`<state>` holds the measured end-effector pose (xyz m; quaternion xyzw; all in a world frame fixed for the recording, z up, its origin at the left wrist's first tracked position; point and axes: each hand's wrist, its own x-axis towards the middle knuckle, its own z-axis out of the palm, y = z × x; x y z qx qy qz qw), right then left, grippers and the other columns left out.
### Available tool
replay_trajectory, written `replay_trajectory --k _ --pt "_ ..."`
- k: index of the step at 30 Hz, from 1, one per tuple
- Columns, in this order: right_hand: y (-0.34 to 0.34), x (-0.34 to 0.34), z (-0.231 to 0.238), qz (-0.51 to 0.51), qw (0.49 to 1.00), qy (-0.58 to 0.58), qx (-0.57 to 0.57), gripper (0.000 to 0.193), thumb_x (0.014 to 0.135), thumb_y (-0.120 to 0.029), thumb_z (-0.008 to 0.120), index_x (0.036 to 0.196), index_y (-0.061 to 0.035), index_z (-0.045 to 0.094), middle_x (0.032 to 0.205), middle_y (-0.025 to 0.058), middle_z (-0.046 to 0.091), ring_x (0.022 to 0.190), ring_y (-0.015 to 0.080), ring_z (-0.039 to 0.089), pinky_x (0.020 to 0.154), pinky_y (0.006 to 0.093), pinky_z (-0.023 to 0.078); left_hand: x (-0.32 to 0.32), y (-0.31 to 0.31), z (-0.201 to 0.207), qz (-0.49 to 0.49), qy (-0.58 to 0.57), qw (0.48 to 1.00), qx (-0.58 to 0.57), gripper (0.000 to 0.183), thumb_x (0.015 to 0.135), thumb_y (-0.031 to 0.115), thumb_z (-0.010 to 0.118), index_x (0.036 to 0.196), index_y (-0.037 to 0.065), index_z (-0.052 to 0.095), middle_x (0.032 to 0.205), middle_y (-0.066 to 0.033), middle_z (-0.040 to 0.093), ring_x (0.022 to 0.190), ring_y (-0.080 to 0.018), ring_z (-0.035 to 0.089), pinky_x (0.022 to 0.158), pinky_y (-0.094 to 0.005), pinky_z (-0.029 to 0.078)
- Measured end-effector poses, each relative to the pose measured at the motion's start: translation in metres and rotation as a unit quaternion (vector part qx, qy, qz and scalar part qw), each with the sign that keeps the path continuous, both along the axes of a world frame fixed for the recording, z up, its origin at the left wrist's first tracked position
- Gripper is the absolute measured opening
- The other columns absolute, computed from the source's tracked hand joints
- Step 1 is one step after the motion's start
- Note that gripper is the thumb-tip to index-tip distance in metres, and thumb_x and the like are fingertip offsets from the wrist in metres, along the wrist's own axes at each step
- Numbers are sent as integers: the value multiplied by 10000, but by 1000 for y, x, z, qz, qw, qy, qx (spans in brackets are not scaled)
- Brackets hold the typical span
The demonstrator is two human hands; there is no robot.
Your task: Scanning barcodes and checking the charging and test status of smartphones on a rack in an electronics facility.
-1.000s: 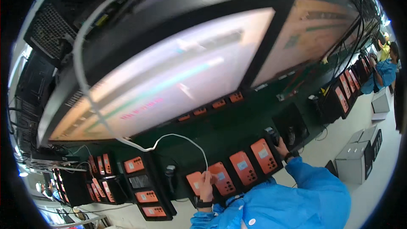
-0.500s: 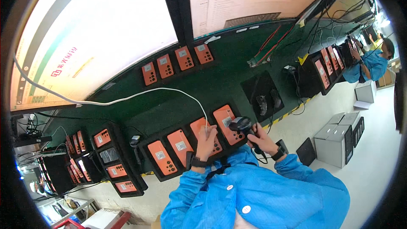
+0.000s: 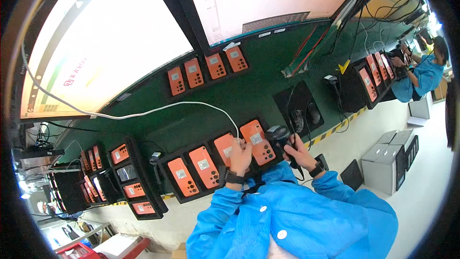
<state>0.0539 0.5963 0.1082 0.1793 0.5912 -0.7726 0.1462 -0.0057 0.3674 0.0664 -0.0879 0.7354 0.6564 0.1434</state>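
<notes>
My left hand [image 3: 241, 157] is closed in a pinch on the end of a white cable [image 3: 167, 104]. It hovers over the third orange phone [image 3: 223, 146] in a black foam tray [image 3: 193, 173], hiding that phone's lower part. Whether the cable's plug touches the phone I cannot tell. My right hand [image 3: 300, 153] grips a black handheld barcode scanner [image 3: 278, 134], whose head is over the right edge of the fourth phone [image 3: 256, 139]. The phones lie back up, each with a white label. Two more, a far-left phone [image 3: 182, 177] and its neighbour [image 3: 204, 166], share the tray.
Another row of orange phones [image 3: 194, 73] lies below two large monitors [image 3: 120, 43]. Phone trays [image 3: 125, 171] stand at left, others [image 3: 368, 84] at right near a person in blue [image 3: 426, 74]. A black mat [image 3: 306, 120] and a second scanner [image 3: 155, 158] rest on the green bench [image 3: 258, 79].
The whole view has shifted slightly. My left hand has moved a little right over the third phone, still with the cable. My right hand keeps the scanner, its head slightly further right.
</notes>
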Motion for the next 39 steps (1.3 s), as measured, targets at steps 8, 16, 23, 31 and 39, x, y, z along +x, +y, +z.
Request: replay_trajectory --k 8,16,23,31,39 --pt "14 -72 -146 -41 928 121 350 340 857 -215 644 888 -68 340 735 71 383 698 195 404 650 336 387 -6 45 7 32 104 976 -191 384 729 213 710 901 18 428 780 -111 491 753 -263 510 650 -378 418" --pt "-24 -106 -79 -140 975 168 43 228 958 -236 454 919 -26 534 817 54 546 766 183 517 708 301 407 -30 40 -3 128 141 976 -102 302 739 29 663 892 32 403 827 -80 486 745 -177 534 639 -305 459" --pt "-30 -117 16 103 957 233 138 150 920 -109 539 979 17 596 930 38 592 799 75 534 705 232 437 -31 22 21 61 90 985 138 327 768 -98 585 947 34 345 1068 -160 559 1011 -203 578 825 -293 501" --pt "-34 -100 62 179 917 265 238 132 859 -104 623 915 5 672 787 69 655 699 80 591 615 243 475 5 11 63 9 95 986 134 269 802 -134 551 1016 -16 438 1130 -165 585 1100 -229 566 935 -329 468" --pt "-35 -98 75 229 854 357 300 135 819 -119 649 860 9 657 811 111 658 703 200 628 633 294 485 17 8 70 19 109 984 137 193 796 -123 574 960 -32 528 1089 -135 613 1076 -211 578 960 -338 454"
